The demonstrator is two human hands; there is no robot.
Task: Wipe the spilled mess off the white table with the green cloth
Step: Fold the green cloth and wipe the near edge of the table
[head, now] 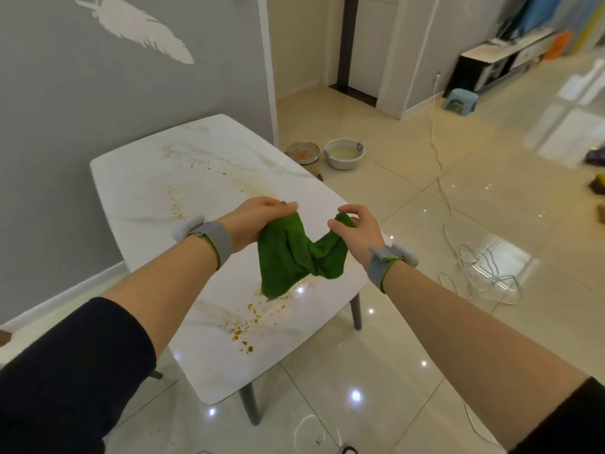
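A large white feather decal marks the grey painted wall; on the glossy cream tiled floor a round white plastic basin of pale liquid sits just beside a shallow round metal dish holding what may be food scraps; loose white cables trail across the tiles; a small light-blue plastic stool stands near a low black-and-white cabinet.

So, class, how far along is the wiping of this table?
Done: little shows; a patch by the cloth shines, perhaps wet. In hand: left hand and right hand pinch the cloth's top corners, its end hanging low over the table. Left: orange specks near and far.
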